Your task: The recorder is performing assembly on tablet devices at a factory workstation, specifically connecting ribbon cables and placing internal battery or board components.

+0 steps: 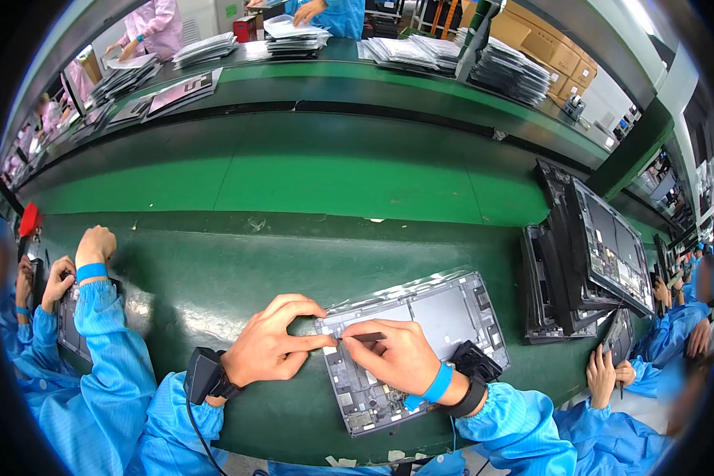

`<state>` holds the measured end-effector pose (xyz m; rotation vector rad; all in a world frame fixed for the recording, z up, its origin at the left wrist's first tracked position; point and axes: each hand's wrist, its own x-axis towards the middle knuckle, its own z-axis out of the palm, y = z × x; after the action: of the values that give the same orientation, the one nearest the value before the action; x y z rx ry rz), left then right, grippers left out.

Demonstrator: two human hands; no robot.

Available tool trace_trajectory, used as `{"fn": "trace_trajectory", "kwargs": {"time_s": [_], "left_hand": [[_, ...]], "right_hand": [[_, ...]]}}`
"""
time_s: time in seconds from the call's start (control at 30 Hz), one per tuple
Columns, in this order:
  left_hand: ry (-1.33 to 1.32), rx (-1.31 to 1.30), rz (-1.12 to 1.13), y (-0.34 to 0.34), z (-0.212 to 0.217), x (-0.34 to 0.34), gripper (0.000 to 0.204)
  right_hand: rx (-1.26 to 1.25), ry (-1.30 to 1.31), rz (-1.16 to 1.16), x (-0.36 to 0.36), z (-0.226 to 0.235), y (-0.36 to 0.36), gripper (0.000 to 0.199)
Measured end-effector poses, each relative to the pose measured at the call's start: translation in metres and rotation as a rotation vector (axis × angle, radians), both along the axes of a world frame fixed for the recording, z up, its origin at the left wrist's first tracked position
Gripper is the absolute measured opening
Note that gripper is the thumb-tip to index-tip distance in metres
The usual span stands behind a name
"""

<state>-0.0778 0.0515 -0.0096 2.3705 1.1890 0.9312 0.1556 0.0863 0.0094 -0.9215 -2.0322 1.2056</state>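
Observation:
An opened tablet-like device (444, 317) lies at a slant on the bench in front of me, its grey battery panels and circuit boards showing. Clear film sticks out along its far edge. My right hand (397, 357) is over its left part, pinching a slim, dark, flat tool (367, 336) whose exact kind I cannot make out. The fingertips reach down near the device's left edge. My left hand (278, 341) is beside that edge, fingers apart, with the index fingertip touching the device close to the right fingertips. The fingers hide the spot between them.
Similar dark device housings (583, 246) are stacked unevenly at the right. Co-workers' hands handle devices at the left (75, 305) and right (619, 337). Beyond the green bench (214, 246), a raised shelf bears piles of flat panels (297, 40). A cable (198, 436) hangs from my left wrist.

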Motion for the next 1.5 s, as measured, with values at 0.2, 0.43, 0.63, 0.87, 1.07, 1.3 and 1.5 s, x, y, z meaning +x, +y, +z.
{"fn": "trace_trajectory", "kwargs": {"time_s": [0.2,0.43,0.63,0.87,1.07,1.3,1.5], "left_hand": [[0.031,0.012,0.014,-0.002,0.000,0.003,0.040],[0.135,0.083,0.016,0.000,0.001,0.003,0.039],[0.143,0.028,0.047,-0.003,0.005,0.005,0.036],[0.047,-0.007,0.033,-0.003,-0.004,0.004,0.041],[0.073,0.011,0.030,-0.006,0.003,0.004,0.040],[0.027,-0.062,0.025,-0.006,0.003,0.006,0.037],[0.029,-0.022,0.027,-0.006,0.001,0.006,0.037]], "right_hand": [[0.028,0.016,-0.045,-0.002,-0.003,-0.002,0.012],[-0.041,-0.045,-0.047,-0.002,0.006,-0.001,0.012],[-0.030,-0.063,-0.057,-0.002,0.005,0.000,0.013],[-0.077,-0.059,-0.066,0.003,0.004,-0.001,0.012],[-0.066,-0.003,-0.065,0.008,0.016,-0.004,0.012],[0.780,-0.287,-0.147,0.012,0.034,0.012,0.026],[0.613,-0.377,0.120,0.014,0.024,0.013,0.029]]}}
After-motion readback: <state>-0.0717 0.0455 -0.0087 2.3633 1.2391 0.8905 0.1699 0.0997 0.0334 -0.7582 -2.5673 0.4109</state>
